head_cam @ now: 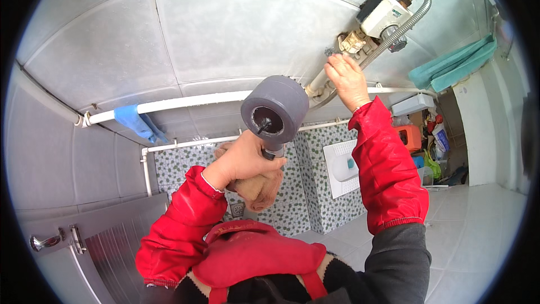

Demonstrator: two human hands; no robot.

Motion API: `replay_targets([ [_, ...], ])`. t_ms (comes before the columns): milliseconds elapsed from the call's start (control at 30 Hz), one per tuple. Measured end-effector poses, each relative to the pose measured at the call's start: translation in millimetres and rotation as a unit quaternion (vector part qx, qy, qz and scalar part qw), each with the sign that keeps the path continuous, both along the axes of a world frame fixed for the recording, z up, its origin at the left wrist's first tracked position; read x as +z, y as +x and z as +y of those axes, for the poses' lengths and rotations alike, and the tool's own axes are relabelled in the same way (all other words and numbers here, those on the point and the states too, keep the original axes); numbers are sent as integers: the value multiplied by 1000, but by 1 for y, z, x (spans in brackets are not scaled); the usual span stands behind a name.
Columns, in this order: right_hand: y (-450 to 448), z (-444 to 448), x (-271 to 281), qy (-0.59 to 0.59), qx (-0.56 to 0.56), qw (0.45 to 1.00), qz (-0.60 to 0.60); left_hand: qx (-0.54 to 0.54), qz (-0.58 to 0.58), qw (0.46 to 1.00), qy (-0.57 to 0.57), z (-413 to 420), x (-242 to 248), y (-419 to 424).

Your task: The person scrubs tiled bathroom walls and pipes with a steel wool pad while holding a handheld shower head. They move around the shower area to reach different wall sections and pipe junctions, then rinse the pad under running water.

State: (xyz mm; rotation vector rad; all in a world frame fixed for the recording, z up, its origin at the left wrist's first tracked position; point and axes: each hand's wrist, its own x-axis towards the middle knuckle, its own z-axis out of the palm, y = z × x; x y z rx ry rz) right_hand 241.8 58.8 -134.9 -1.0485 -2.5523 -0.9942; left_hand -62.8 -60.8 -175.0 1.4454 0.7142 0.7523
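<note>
My left hand (242, 158) grips the handle of a grey handheld shower head (276, 107), and a tan cloth (259, 190) hangs beneath that hand. Thin jets of water leave the shower head toward the tiled wall. Up at the wall, my right hand (346, 77) is raised with bent fingers beside a grey scouring pad (329, 52), only partly visible; whether the fingers hold it I cannot tell. Just above the fingers is a brass-coloured valve fitting (352, 42), joined to a white mixer box (386, 14) with a control knob (394, 38) and a flexible metal hose (415, 21).
A white pipe (190, 101) runs along the wall, with a blue cloth (137, 121) over it. Teal towels (455, 65) hang at right. Below are a squat toilet (341, 169) on a raised step, an orange plastic stool (408, 137) and a door handle (44, 242) at lower left.
</note>
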Motion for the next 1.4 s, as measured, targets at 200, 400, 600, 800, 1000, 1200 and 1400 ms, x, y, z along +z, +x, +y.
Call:
replay_targets([
  [200, -3, 6, 10, 5, -18, 1000, -14, -2, 15, 999, 33, 0, 1, -4],
  [400, 4, -1, -53, -127, -43, 989, -62, 11, 46, 999, 16, -1, 7, -13],
  [600, -1, -41, -77, -138, -42, 975, 168, 54, 49, 997, 5, -7, -4, -31],
  [800, 5, -78, -92, -191, -34, 958, 213, 38, 57, 997, -20, -18, -13, -30],
  [1000, 4, -114, -124, -244, -62, 940, 231, 29, 99, 991, -89, -37, -56, -40],
  [1200, 5, -145, -138, -293, -77, 915, 268, 32, 79, 992, -94, -65, -75, -23],
  [1400, 23, -159, -139, -296, -73, 911, 279, 40, 110, 989, -89, -80, -75, 1],
])
